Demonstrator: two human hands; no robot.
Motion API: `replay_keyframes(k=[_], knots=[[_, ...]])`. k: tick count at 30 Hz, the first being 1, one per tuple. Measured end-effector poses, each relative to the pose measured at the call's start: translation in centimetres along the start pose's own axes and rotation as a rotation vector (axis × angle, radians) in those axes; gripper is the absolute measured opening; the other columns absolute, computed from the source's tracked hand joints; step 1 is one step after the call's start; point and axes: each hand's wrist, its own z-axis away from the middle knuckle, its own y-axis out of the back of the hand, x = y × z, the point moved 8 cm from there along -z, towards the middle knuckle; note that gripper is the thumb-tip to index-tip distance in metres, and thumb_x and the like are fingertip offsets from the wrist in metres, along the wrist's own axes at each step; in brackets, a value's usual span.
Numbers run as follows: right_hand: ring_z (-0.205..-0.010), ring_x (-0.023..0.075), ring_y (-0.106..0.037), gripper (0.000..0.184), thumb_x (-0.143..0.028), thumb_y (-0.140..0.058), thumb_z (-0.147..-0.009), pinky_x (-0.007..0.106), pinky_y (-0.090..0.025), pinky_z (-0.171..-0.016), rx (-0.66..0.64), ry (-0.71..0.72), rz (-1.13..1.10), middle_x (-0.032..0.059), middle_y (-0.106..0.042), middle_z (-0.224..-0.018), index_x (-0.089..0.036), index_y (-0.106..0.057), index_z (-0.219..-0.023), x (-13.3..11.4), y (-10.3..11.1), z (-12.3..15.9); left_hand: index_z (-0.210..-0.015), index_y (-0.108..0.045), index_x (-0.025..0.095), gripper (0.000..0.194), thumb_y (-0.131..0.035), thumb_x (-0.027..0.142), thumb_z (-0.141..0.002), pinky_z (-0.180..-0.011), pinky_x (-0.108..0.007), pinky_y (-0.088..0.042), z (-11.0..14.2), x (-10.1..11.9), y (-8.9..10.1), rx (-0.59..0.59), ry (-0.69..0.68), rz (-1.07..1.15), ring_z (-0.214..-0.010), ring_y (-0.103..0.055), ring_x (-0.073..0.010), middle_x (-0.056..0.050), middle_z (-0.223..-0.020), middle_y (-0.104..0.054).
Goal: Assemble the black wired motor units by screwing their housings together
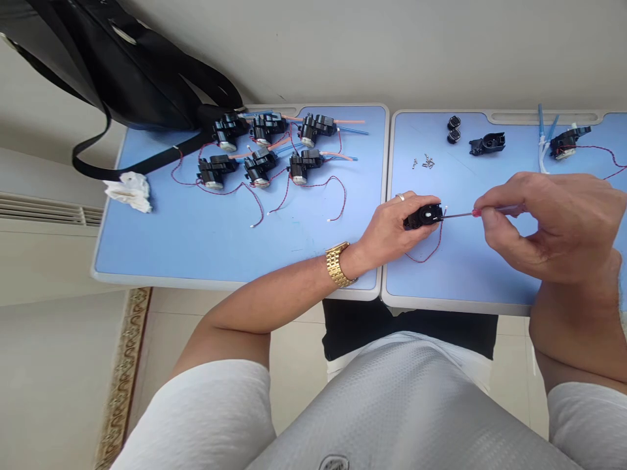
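My left hand (392, 228) is closed around a small black motor housing (415, 218) just above the right table. A thin red wire (431, 254) trails from the housing onto the blue top. In my right hand (558, 222) is a screwdriver (463, 215), pinched by its handle near a red collar. Its shaft lies level, with the tip at the right side of the housing. The exact contact at the tip is too small to make out. Beyond my left hand lie several small screws (428, 161), two round black-and-silver parts (454, 129) and a black cover (487, 143).
Several assembled black motor units (259, 166) with wires and tubes stand in two rows on the left table (196, 241). A black bag (132, 72) and crumpled tissue (130, 190) are at far left. Another unit (565, 143) and blue tubes (541, 127) lie at right.
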Motion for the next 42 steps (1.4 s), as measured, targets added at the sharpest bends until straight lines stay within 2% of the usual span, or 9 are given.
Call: replay_keyframes(k=[3, 10, 18, 25, 32, 35, 42], knots=[[-0.06, 0.0176, -0.072, 0.032, -0.009, -0.07, -0.081, 0.036, -0.046, -0.054, 0.014, -0.008, -0.043, -0.0129, -0.077, -0.076, -0.038, -0.072, -0.094, 0.2, 0.0, 0.0, -0.133, -0.077, 0.025, 0.032, -0.077, 0.031, -0.102, -0.094, -0.034, -0.061, 0.0, -0.1, -0.1, -0.01, 0.015, -0.01, -0.098, -0.074, -0.0193, -0.003, -0.107, -0.08], [-0.062, 0.0189, -0.072, 0.032, -0.011, -0.069, -0.084, 0.037, -0.05, -0.056, -0.003, -0.01, -0.003, -0.0132, -0.078, -0.078, -0.041, -0.072, -0.097, 0.3, -0.1, 0.2, -0.132, -0.078, 0.025, 0.033, -0.078, 0.033, -0.101, -0.094, -0.034, -0.06, -0.1, -0.2, -0.2, -0.01, 0.011, 0.001, -0.098, -0.074, -0.0196, -0.003, -0.107, -0.08], [-0.054, 0.0171, -0.065, 0.032, -0.012, -0.069, -0.082, 0.036, -0.037, -0.048, 0.015, 0.062, 0.002, -0.0128, -0.07, -0.066, -0.04, -0.073, -0.095, -0.6, 0.1, -0.1, -0.131, -0.078, 0.024, 0.032, -0.078, 0.032, -0.1, -0.093, -0.034, -0.061, -0.1, -0.2, -0.2, -0.014, 0.026, -0.004, -0.095, -0.074, -0.0191, -0.003, -0.104, -0.08], [-0.056, 0.019, -0.065, 0.033, -0.014, -0.07, -0.082, 0.038, -0.039, -0.051, -0.026, 0.01, 0.043, -0.0135, -0.069, -0.066, -0.044, -0.072, -0.097, -0.2, 0.0, 0.4, -0.13, -0.079, 0.022, 0.032, -0.079, 0.031, -0.099, -0.093, -0.033, -0.061, -0.1, -0.1, -0.3, -0.016, 0.014, 0.012, -0.095, -0.075, -0.0185, -0.003, -0.104, -0.08], [-0.058, 0.0129, -0.064, 0.025, -0.006, -0.066, -0.091, 0.03, -0.041, -0.053, -0.034, 0.129, 0.153, -0.0102, -0.069, -0.068, -0.029, -0.067, -0.097, -1.4, 0.1, 0.0, -0.132, -0.078, 0.021, 0.033, -0.08, 0.029, -0.1, -0.092, -0.031, -0.06, 0.1, 0.1, -0.1, 0.002, -0.035, 0.005, -0.096, -0.075, -0.0175, -0.004, -0.107, -0.081], [-0.058, 0.0124, -0.064, 0.023, -0.007, -0.064, -0.093, 0.03, -0.041, -0.053, -0.019, 0.146, 0.164, -0.0101, -0.069, -0.067, -0.029, -0.067, -0.096, -1.5, 0.2, 0.0, -0.132, -0.077, 0.021, 0.032, -0.079, 0.029, -0.101, -0.091, -0.031, -0.06, 0.1, 0.2, -0.1, 0.001, -0.046, 0.005, -0.096, -0.075, -0.0172, -0.004, -0.107, -0.081], [-0.062, 0.017, -0.068, 0.022, -0.012, -0.063, -0.095, 0.033, -0.042, -0.055, -0.085, 0.071, 0.173, -0.0088, -0.068, -0.067, -0.032, -0.071, -0.098, -0.9, -0.1, 0.5, -0.131, -0.077, 0.021, 0.031, -0.078, 0.027, -0.101, -0.092, -0.031, -0.06, 0.1, 0.3, -0.2, 0.006, -0.056, 0.003, -0.097, -0.075, -0.0173, -0.004, -0.108, -0.081]])
